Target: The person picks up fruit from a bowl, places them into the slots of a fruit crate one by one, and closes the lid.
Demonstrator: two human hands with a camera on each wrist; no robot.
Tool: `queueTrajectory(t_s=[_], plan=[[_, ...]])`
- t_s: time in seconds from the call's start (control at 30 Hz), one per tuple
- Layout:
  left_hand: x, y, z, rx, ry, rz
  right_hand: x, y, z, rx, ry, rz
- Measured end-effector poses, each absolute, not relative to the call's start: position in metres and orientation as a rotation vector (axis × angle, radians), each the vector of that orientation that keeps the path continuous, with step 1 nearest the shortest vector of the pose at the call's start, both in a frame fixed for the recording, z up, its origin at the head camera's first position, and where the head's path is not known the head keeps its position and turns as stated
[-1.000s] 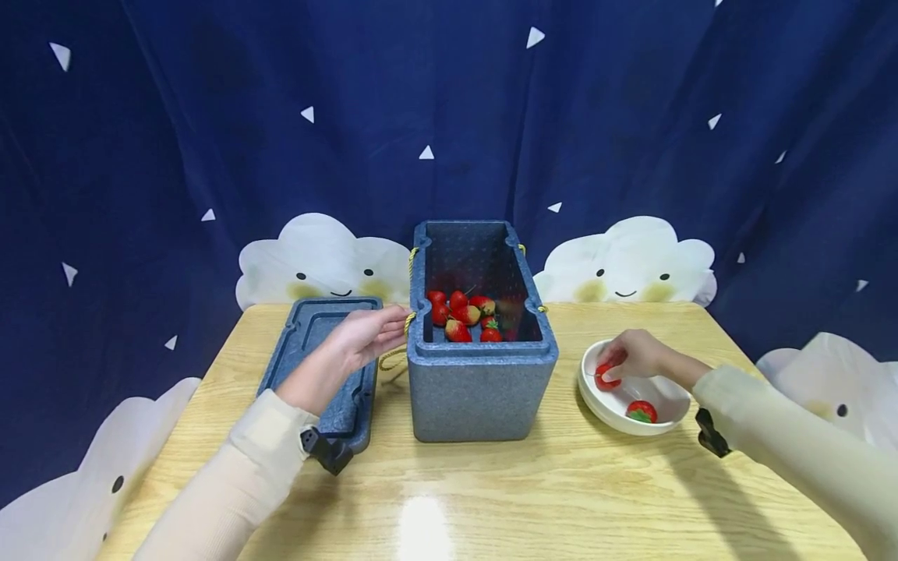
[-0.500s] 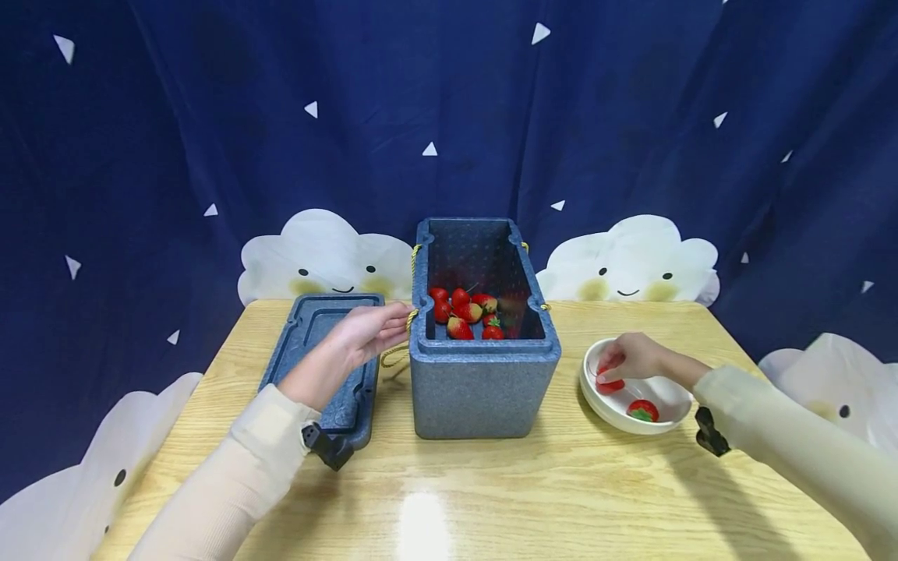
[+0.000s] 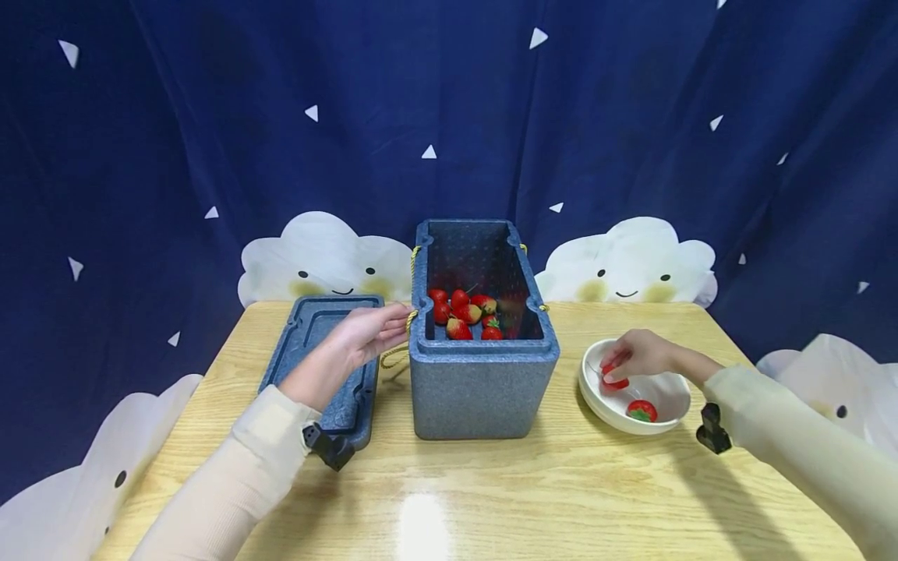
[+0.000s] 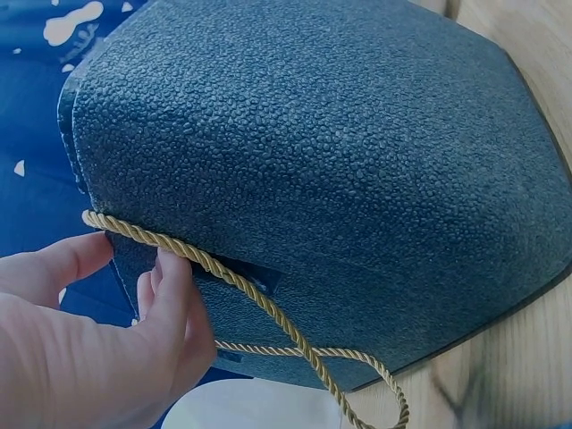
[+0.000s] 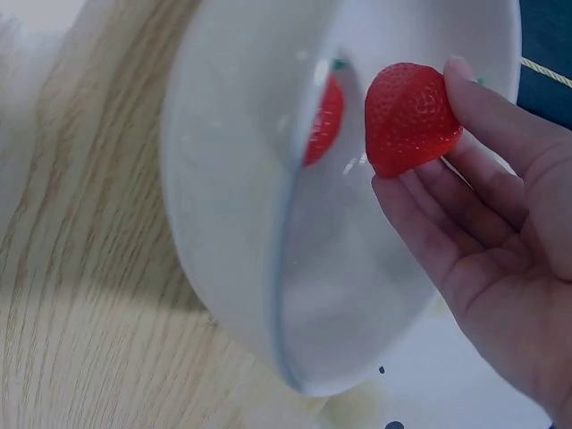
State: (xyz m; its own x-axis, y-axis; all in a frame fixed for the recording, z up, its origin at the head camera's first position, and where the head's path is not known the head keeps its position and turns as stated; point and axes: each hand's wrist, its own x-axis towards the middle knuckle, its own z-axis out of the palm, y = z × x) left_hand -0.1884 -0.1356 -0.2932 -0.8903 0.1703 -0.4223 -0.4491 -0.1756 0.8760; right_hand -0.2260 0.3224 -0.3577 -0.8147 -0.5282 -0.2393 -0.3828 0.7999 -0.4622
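My right hand [image 3: 640, 354] pinches a red strawberry [image 5: 409, 116] between thumb and fingertips inside the white bowl [image 3: 596, 405]. A second strawberry [image 3: 641, 411], green leaves showing, lies in the bowl below the hand. At the middle stands a blue-grey foam box [image 3: 477, 397] without its lid, with several strawberries [image 3: 466, 314] on its floor. My left hand [image 3: 368, 331] rests its fingertips against the box's left side near the rim. In the left wrist view those fingers touch the wall right at a gold twisted rope [image 4: 259, 299].
The box's lid [image 3: 323, 319] lies flat on the wooden table [image 3: 491, 499], left of the box and partly behind my left forearm. Behind the table hangs a dark blue curtain [image 3: 351, 179] with white cloud shapes.
The strawberry in my right hand has shifted slightly right within the bowl. My left hand stays at the box's side, and the head view sways a little.
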Motion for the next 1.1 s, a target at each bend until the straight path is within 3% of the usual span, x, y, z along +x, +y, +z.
queueTrajectory(t_s=[0.43, 1.1], plan=[[-0.186, -0.126, -0.294, -0.266, 1.893, 2.076, -0.222, 0.328, -0.337, -0.483, 2.692, -0.74], [-0.189, -0.134, -0.292, -0.25, 1.818, 2.06, -0.212, 0.306, -0.306, -0.471, 2.807, -0.811]])
